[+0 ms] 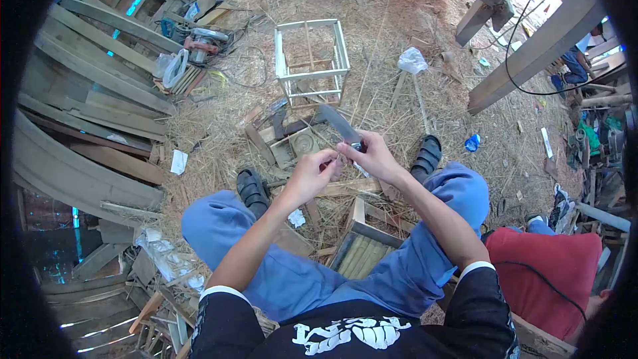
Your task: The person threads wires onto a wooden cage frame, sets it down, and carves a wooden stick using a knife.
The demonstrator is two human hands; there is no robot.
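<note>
Black shirt (355, 340), knife (337, 124) aslant forward-left

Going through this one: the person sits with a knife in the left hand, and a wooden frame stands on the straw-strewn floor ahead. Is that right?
Not quite: the head view shows the knife in the right hand, not the left hand. The rest holds: the person is seated, and the wooden frame stands on the straw-strewn floor ahead.

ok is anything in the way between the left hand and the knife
Only the right hand, which grips the knife and sits close against the right side of the left hand. No other object visibly stands between.
</note>
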